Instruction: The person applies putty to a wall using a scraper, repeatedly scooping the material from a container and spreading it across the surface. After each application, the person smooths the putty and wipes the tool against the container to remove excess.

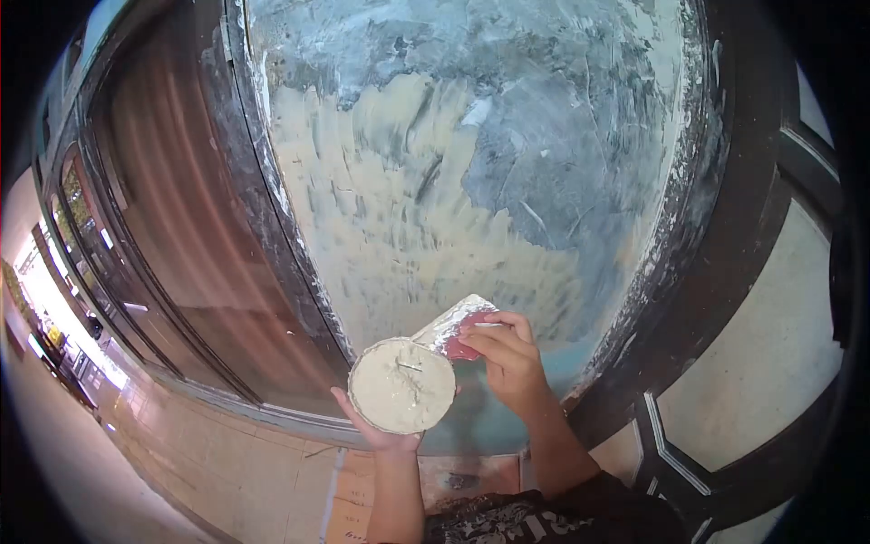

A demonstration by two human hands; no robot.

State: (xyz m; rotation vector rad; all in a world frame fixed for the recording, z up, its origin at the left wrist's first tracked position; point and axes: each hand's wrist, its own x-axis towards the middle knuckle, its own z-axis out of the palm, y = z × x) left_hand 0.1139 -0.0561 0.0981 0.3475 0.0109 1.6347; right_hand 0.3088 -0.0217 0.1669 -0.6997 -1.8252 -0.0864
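Note:
My left hand [391,439] cups a round tub [352,392] from below, its thumb and fingers showing at either side. Off-white putty [390,399] fills the tub, with a rough, scooped patch in the middle. In my right hand [513,359] is a putty scraper [447,325], gripped by its reddish part. White putty smears the wide blade, whose lower edge overlaps the tub's rim. Behind both hands stands a panel [390,208] partly coated in cream putty; its upper and right areas show blue-grey, streaked paint.
Dark frame posts [675,245] spattered with white border the panel on the right. To the left are a glazed door [195,218] with a brownish curtain and a tiled floor [236,462]. Cardboard [349,499] lies on the floor below.

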